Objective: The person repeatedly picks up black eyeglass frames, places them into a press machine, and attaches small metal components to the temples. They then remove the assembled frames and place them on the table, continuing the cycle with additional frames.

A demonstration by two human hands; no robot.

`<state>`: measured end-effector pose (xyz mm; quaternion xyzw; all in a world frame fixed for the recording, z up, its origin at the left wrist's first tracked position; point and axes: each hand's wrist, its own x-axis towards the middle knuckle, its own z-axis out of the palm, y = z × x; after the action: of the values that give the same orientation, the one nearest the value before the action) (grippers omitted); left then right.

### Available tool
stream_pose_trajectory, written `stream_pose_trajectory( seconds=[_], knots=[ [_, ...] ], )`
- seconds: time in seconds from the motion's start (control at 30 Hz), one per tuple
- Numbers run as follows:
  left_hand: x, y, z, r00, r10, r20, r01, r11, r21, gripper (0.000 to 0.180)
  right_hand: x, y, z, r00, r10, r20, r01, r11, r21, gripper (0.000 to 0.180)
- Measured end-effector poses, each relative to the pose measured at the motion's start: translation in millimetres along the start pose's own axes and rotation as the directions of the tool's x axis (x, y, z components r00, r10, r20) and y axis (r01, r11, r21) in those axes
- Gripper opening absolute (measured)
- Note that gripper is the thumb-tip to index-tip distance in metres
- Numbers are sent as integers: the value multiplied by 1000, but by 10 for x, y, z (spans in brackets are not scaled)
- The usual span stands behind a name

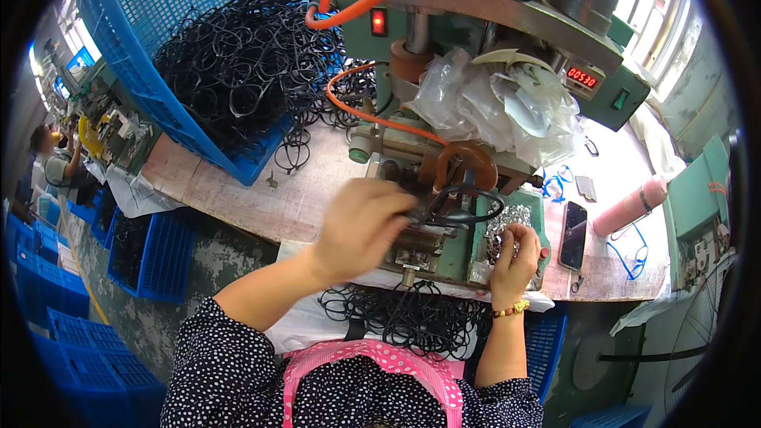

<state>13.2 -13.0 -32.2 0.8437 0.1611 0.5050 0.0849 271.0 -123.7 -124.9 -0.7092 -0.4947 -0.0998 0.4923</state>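
Pink apron (372, 368) below worn wooden bench (261, 198), left fingers (400, 210) gripping black frame (464, 210), right fingers (515, 238) pinching small metal parts (507, 222).

Glossy black plastic frames (238, 71) fill a blue plastic crate (151, 71) on the worn, matt wooden bench (246, 198), beside a painted-metal green machine (444, 254).

Worn wooden bench (238, 194) w/ green press machine (444, 214) at centre.
Left far: tilted blue crate (151, 47) of black frames (238, 63). Right: black phone (572, 235), pink bottle (630, 206), blue cords (630, 257).
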Motion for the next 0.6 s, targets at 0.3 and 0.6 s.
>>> stream_pose_trajectory(
  seconds=[0.3, 0.6],
  knots=[
    [-1049, -2137, -374, 739, -526, -422, 673, 604, 427, 48, -34, -13, 12, 999, -12, -50, 14, 999, 42, 7],
    [-464, -2121, -310, 601, -794, -93, 738, 595, -318, 39, -86, 33, 52, 990, 135, -32, -131, 986, 102, 9]
  ],
)
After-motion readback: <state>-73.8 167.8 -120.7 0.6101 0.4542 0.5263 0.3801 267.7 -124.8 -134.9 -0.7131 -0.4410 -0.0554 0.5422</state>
